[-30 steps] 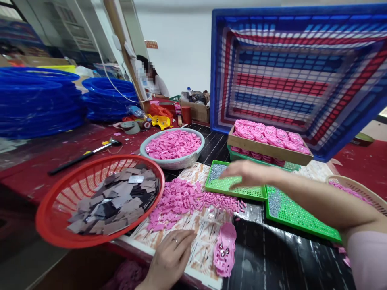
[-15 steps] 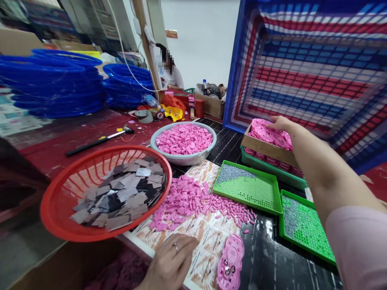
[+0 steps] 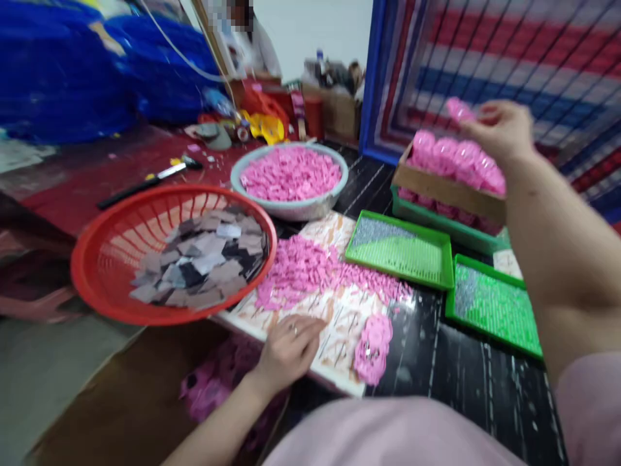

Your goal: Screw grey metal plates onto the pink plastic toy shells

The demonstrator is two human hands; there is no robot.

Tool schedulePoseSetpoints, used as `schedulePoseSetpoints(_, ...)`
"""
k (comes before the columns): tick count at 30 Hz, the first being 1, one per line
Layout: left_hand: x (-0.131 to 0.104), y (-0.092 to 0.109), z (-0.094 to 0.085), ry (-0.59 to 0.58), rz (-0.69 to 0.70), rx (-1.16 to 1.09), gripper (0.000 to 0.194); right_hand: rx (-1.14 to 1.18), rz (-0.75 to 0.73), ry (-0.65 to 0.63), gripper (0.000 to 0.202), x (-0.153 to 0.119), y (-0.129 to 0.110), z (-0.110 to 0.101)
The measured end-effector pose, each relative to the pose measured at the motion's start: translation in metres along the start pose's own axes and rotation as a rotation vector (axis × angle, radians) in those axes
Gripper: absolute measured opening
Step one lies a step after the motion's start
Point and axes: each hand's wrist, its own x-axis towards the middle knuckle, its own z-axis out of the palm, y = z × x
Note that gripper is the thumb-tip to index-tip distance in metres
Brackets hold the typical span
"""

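My right hand (image 3: 507,129) is raised over a cardboard-edged box (image 3: 446,182) and pinches a pink plastic shell (image 3: 458,110) by one end. Rows of similar pink plastic shells (image 3: 458,158) fill that box. Palm down, my left hand (image 3: 294,346) rests at the near edge of the patterned board, holding nothing, fingers loosely extended and a ring on one of them. To its right lies a pink molded housing (image 3: 372,349) with small shiny metal parts in it. Beyond the left hand spreads a heap of small pink plastic parts (image 3: 301,265).
A red basket (image 3: 92,272) of grey and black plates stands left, a grey basin (image 3: 310,208) of pink parts behind. Two green trays (image 3: 402,259) hold tiny metal pieces. A blue crate (image 3: 376,84) stands upright at back right. A hammer (image 3: 145,184) lies left; a person (image 3: 262,48) sits beyond.
My right hand has lifted up from the box, now with a pink shell in its fingers. The left hand has stayed near the board's edge. The view has tilted downward.
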Motion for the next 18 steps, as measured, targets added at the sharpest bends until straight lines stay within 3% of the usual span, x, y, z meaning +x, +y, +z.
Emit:
schedulePoseSetpoints(2, 0.001, -0.001, 0.002, -0.009, 0.006, 0.005, 0.021, 0.153, -0.015, 0.119, 0.06, -0.044, -0.014, -0.018)
schedulePoseSetpoints(3, 0.001, -0.001, 0.003, -0.021, -0.003, 0.005, 0.021, 0.235, -0.036, 0.1, 0.06, -0.068, -0.02, -0.027)
schedulePoseSetpoints(8, 0.008, 0.011, 0.002, -0.166, -0.071, 0.018, 0.022, 0.332, -0.2, -0.226, 0.058, -0.202, -0.025, -0.049)
schedulePoseSetpoints(11, 0.016, 0.036, 0.001, -0.257, -0.11, 0.055, 0.036, 0.312, -0.352, -0.553, 0.046, -0.275, -0.007, -0.043)
schedulePoseSetpoints(14, 0.025, 0.063, 0.009, -0.344, -0.116, 0.119, 0.06, 0.376, -0.398, -0.787, 0.044, -0.325, 0.013, -0.03)
schedulePoseSetpoints(18, 0.035, 0.088, 0.025, -0.447, -0.147, 0.235, 0.068, 0.37, -0.461, -0.841, 0.043, -0.355, 0.028, -0.017)
